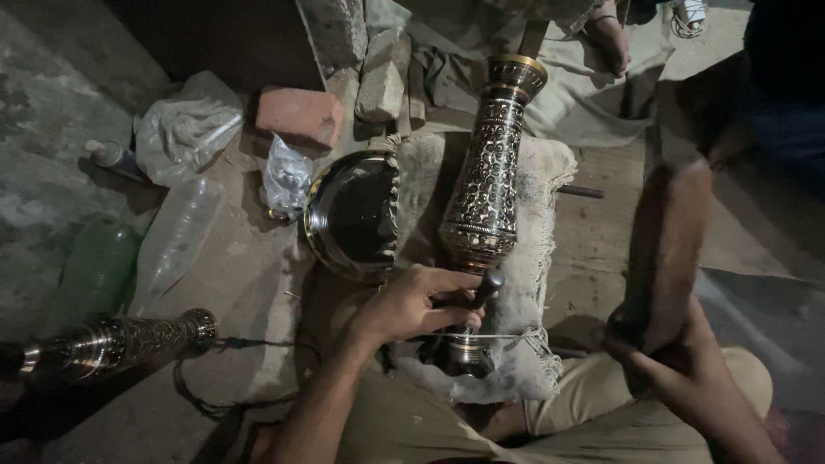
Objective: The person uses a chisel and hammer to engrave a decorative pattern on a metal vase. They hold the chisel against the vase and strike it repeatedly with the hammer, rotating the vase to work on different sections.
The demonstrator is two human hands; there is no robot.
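Observation:
A tall engraved metal vase [488, 185] lies on a frayed cloth pad [541, 258], its flared mouth pointing away from me. My left hand [412, 302] grips a thin dark chisel [483, 292] set against the vase's lower body, near its base. My right hand [679, 369] holds a long wooden mallet [666, 245], raised and blurred, to the right of the vase. A dark round metal bowl [352, 215] leans beside the vase on the left.
A second engraved vase [120, 339] lies at the lower left. Plastic bottles [172, 241], bags [185, 125], a brick [298, 114] and stone blocks [382, 73] crowd the far left. Another person's foot [608, 34] rests at the top.

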